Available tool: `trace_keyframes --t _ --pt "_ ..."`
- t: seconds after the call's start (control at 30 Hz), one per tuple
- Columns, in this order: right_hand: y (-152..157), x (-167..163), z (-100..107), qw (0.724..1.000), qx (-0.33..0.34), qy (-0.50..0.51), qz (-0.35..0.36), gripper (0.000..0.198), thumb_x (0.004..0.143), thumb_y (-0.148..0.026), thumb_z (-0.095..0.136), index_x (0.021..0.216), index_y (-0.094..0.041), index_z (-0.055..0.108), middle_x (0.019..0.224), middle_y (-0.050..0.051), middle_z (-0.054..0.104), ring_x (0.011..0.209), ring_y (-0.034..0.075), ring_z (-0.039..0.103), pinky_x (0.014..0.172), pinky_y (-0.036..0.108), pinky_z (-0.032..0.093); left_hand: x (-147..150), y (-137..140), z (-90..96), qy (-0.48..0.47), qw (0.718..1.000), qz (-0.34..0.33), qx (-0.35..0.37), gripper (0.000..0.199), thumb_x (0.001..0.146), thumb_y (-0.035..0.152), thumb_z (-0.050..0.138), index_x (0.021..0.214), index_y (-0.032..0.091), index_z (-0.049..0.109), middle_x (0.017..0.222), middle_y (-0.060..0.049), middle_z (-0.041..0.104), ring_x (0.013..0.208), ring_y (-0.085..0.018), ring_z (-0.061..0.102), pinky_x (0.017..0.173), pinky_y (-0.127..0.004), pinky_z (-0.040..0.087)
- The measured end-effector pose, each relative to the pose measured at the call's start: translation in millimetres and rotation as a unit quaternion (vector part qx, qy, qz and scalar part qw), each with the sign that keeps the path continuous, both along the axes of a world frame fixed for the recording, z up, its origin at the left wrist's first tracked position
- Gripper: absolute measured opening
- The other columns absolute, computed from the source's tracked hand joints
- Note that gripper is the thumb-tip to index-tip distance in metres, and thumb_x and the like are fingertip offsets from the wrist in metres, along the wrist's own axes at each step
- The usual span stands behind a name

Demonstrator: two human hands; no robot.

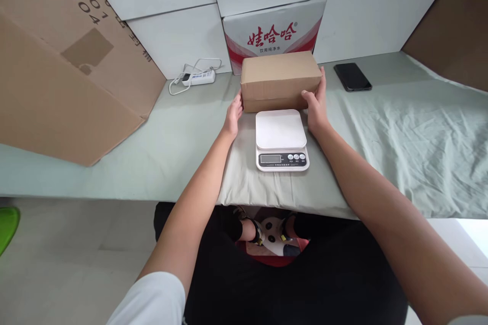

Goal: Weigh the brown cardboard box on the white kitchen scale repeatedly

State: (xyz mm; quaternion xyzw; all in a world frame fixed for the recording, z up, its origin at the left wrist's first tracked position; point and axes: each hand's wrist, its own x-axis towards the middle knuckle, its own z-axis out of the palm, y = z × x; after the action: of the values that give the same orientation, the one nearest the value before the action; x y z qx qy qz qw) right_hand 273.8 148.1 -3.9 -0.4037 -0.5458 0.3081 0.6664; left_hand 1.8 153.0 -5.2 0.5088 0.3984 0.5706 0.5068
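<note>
A closed brown cardboard box is between my two hands, just behind a white kitchen scale. My left hand presses its fingers against the box's left end. Around the right end, my right hand has its thumb on the front face and its fingers on the far side. The scale's plate has nothing on it, and its display looks blank. Whether the box's underside touches the cloth cannot be made out.
A black phone lies to the right. At the back left is a white power strip with a cable. White cartons, one with red lettering, line the back. A large cardboard carton stands left, another right. Pale green cloth covers the table.
</note>
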Motion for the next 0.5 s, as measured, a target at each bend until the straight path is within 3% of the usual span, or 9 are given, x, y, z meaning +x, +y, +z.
trace_keyframes --t 0.13,0.27,0.37,0.5 --pt "-11 0 18 0.995 0.049 -0.073 -0.052 0.091 0.095 -0.071 0.062 0.175 -0.043 0.029 0.186 0.001 0.033 0.175 0.029 0.03 0.142 0.053 0.035 3 -13 12.5 0.004 0.999 0.004 0.039 0.081 0.09 0.086 0.06 0.151 0.035 0.07 0.177 -0.004 0.059 0.173 -0.032 0.046 0.143 -0.044 0.038" --pt "-34 14 29 0.985 0.11 -0.114 -0.069 0.108 0.091 -0.082 0.061 0.18 -0.044 0.015 0.189 0.0 0.022 0.18 0.038 0.02 0.147 0.066 0.023 3 -57 22.6 0.009 0.995 0.003 0.098 0.097 0.086 0.093 0.061 0.16 0.03 0.064 0.18 -0.009 0.055 0.174 -0.035 0.043 0.143 -0.046 0.039" --pt "-68 29 14 0.977 0.15 -0.134 -0.072 0.118 0.083 -0.093 0.065 0.18 -0.046 0.016 0.188 0.001 0.021 0.18 0.044 0.017 0.147 0.071 0.019 -1 -104 18.5 0.006 0.994 0.008 0.111 0.097 0.093 0.09 0.054 0.169 0.029 0.054 0.183 -0.008 0.05 0.175 -0.035 0.041 0.144 -0.049 0.038" --pt "-114 33 -14 0.982 0.112 -0.13 -0.074 0.117 0.083 -0.09 0.071 0.178 -0.046 0.018 0.184 0.006 0.03 0.175 0.045 0.028 0.143 0.076 0.026 -6 -148 7.3 0.042 0.994 -0.004 0.096 0.102 0.095 0.093 0.046 0.17 0.025 0.054 0.182 -0.012 0.049 0.173 -0.04 0.044 0.144 -0.057 0.04"
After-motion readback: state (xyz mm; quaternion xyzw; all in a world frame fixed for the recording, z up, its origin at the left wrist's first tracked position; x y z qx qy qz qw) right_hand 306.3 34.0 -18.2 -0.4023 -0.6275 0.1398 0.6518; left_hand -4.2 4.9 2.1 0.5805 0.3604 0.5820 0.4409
